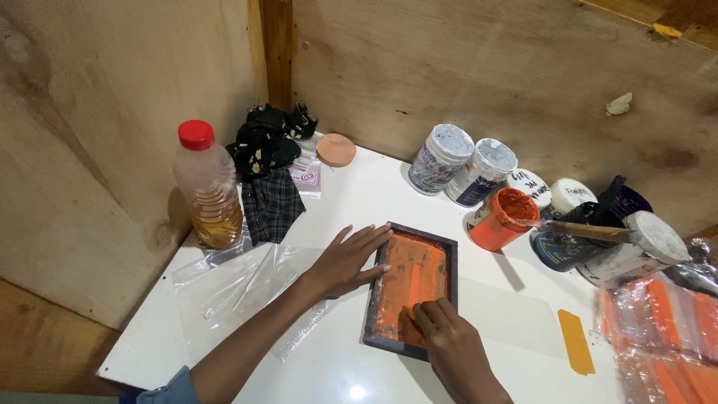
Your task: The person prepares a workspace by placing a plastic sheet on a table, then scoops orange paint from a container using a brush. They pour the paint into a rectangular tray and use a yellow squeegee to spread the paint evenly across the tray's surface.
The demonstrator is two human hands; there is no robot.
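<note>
Where the white table [359, 209] meets the plywood corner, we see the containers first: a clear plastic bottle [207, 191] with a red cap stands upright at the left, about a third full of amber liquid. Along the back wall, two white-lidded jars [461, 159] lean side by side, and just beside them an open tub [500, 218] tilts toward us, thickly coated with orange paint inside and out. Behind it lie two more white lids, and to the right a dark pot [562, 247] carries a wooden-handled tool [583, 230] across its mouth, next to another white-capped jar lying on its side.

In the middle of the table sits the dark-framed printing screen [413, 288], its mesh smeared orange. Our left hand [345, 262] rests flat on the table at the frame's left edge, fingers extended and slightly spread, the fingertips touching the upper left rim. Our right hand [449, 340] lies over the frame's lower part, fingers curled and pressed together, tips down on the orange mesh; we cannot tell whether they pinch anything.

Clear plastic sleeves [239, 288] lie under the left forearm, dark patterned cloth [268, 161] sits by the bottle, and an orange strip [576, 342] lies at the right.
</note>
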